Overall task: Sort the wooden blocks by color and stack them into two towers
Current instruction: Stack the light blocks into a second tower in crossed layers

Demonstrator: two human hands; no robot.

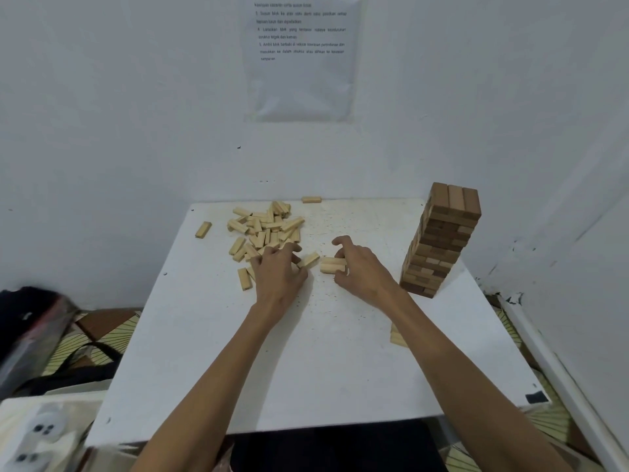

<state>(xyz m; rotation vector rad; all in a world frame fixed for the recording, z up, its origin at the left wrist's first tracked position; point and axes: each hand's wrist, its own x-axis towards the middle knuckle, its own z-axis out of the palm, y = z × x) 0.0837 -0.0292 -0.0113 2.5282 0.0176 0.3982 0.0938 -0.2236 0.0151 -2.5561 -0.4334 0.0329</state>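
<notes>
A tall tower of dark brown blocks [440, 240] stands at the right side of the white table [306, 362]. Several pale blocks lie in a loose pile [265, 228] at the back left. My left hand [279, 270] rests at the pile's near edge, its fingers curled over a pale block [309, 259] that pokes out to the right. My right hand [360, 267] holds a pair of pale blocks [332, 265] lying side by side on the table, fingers curled round their right end.
Single pale blocks lie apart: one at the far left [203, 229], one at the back edge [311, 199], one near my left wrist [244, 279]. More pale blocks [396, 335] show under my right forearm. A dark bag [37, 328] sits left of the table.
</notes>
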